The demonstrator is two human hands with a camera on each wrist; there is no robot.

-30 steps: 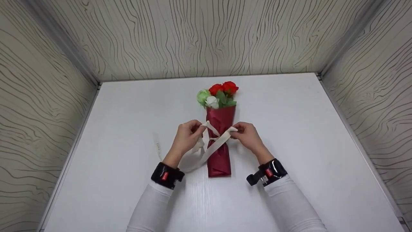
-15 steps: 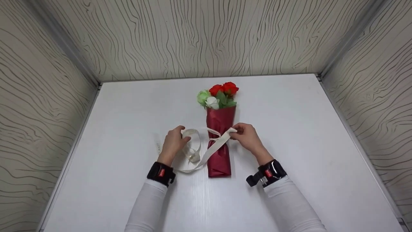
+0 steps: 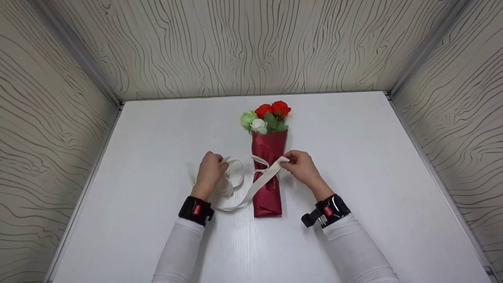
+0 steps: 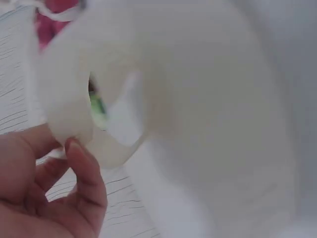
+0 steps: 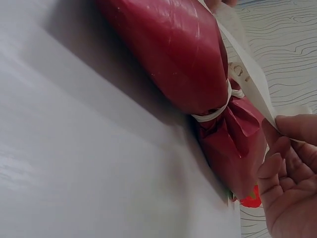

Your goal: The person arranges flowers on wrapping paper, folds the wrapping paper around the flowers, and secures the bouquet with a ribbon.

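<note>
A bouquet wrapped in dark red paper (image 3: 268,200) lies on the white table, its flower heads pointing away from me. A cream ribbon (image 3: 259,182) circles the middle of the wrap, and one length crosses the front. Left of the bouquet, my left hand (image 3: 209,173) pinches a curling part of the ribbon (image 4: 67,104) between thumb and finger. To the right, my right hand (image 3: 303,167) pinches the ribbon's folded end above the wrap. The right wrist view shows the ribbon (image 5: 252,82) stretched up to my fingertips and the gathered paper (image 5: 237,124).
Two red flowers (image 3: 280,108), a white one (image 3: 259,125) and a pale green one (image 3: 248,118) top the bouquet. A loose ribbon tail (image 3: 191,175) lies left of my left hand. Wood-patterned panels (image 3: 243,47) enclose the table (image 3: 353,157) at the back and sides.
My left hand has let go of the ribbon near the knot, moved left, and pinched another part of it. My right hand stays in place with the ribbon end.
</note>
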